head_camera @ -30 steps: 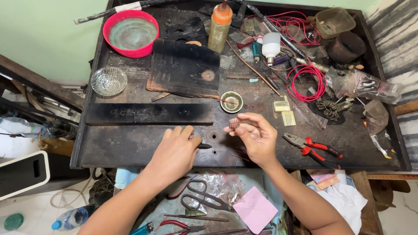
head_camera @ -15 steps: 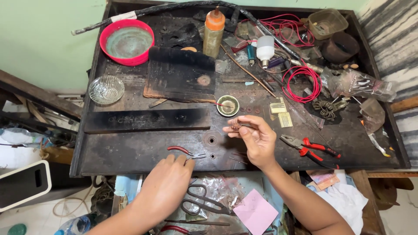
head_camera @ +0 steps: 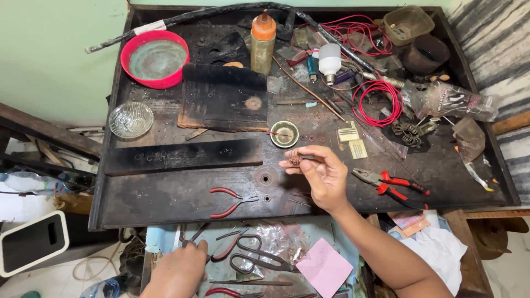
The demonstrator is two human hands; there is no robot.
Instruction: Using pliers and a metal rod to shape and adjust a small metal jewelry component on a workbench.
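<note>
Left hand (head_camera: pixel 179 270) has dropped off the dark scorched metal worktable (head_camera: pixel 165 196) since the earlier frames and now sits in the open drawer below the near edge. Its fingers are curled down among the tools, apparently on a dark thin hand tool (head_camera: pixel 193 236); actual grip cannot be told. Just right of it lie black-handled scissors (head_camera: pixel 259 259). Small red-handled pliers (head_camera: pixel 232 200), close by that hand a second ago, lie alone near the table's near edge.

Right hand (head_camera: pixel 323 176) is held above mid-table, roughly the same spot. Thumb and fingertips pinch a small coppery-brown ornate metal piece (head_camera: pixel 295 159), raised off the surface, just near of the small round brass bowl (head_camera: pixel 285 133). Larger red-and-black pliers (head_camera: pixel 389 183) lie to the right.

Risk, judged: pinch is fingertip-only, one-handed, no support; the piece could slip and get lost in table clutter or fall into the drawer. Left hand groping among scissors and pointed tools could get nicked.
</note>
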